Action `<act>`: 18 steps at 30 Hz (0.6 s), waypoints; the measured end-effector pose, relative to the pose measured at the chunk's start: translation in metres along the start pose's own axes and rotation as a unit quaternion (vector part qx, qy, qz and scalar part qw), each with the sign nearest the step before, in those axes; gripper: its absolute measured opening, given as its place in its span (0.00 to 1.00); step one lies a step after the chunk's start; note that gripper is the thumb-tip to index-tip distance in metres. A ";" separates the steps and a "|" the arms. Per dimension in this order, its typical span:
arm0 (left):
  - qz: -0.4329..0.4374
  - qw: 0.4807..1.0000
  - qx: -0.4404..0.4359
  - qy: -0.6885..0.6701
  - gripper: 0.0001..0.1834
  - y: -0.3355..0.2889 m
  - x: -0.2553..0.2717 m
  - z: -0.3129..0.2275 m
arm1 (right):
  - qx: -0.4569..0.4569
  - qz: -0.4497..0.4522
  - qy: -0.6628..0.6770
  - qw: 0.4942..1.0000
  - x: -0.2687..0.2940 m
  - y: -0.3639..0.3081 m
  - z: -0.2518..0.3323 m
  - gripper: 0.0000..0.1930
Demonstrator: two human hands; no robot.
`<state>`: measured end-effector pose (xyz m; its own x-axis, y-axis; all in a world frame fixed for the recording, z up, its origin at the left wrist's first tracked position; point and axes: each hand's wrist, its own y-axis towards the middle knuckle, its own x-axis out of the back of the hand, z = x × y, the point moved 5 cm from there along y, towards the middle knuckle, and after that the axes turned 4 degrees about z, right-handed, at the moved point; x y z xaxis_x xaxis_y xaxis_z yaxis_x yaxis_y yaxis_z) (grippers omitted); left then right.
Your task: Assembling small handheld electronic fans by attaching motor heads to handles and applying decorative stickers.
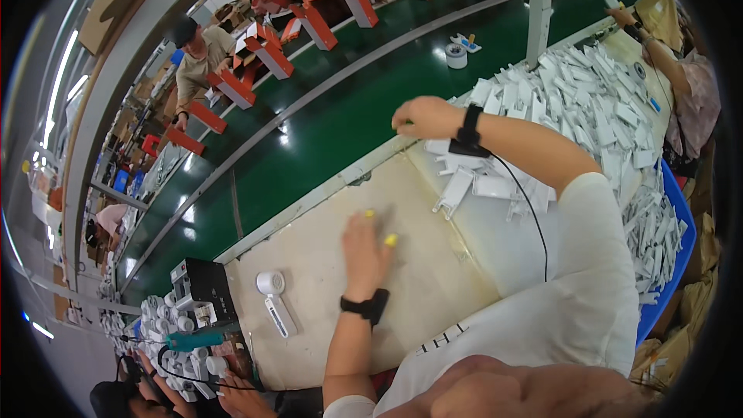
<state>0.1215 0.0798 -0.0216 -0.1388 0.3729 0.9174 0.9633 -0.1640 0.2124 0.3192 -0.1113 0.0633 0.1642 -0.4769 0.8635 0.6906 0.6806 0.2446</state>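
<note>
White fan (274, 302): it lies on our pale table (309, 360), left of our left hand (365, 255) and apart from it, round head toward the far side.
Left hand: we have it over the middle of the table, empty, thumb and fingers spread, yellow caps (391, 240) on the thumb and a finger.
Right hand (429, 118): we have it at the table's far edge, fingers bent; we cannot tell whether they grip anything.
White plastic parts (457, 189): we see them spread near our right hand.
Green belt (309, 162): it runs beyond our table's far edge.
</note>
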 end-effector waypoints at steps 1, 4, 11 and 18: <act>0.048 0.999 -0.011 -0.007 0.35 0.012 -0.016 -0.008 | -0.032 -0.013 -0.049 0.998 0.001 0.016 -0.025 0.13; 0.092 0.995 -0.017 0.039 0.36 0.023 -0.046 -0.004 | -0.143 -0.060 -0.158 0.975 0.003 0.049 -0.104 0.18; 0.091 0.995 -0.013 0.039 0.35 0.025 -0.048 -0.015 | -0.388 -0.090 -0.245 0.884 0.019 0.037 -0.257 0.24; 0.081 0.997 0.007 0.017 0.36 0.023 -0.050 -0.010 | -0.273 -0.095 -0.052 0.956 0.049 0.043 -0.212 0.30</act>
<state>0.1484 0.0480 -0.0592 0.0122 0.3109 0.9504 0.9768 -0.2071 0.0552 0.5066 -0.2232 0.0226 -0.0530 -0.4854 0.8727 0.9701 0.1822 0.1603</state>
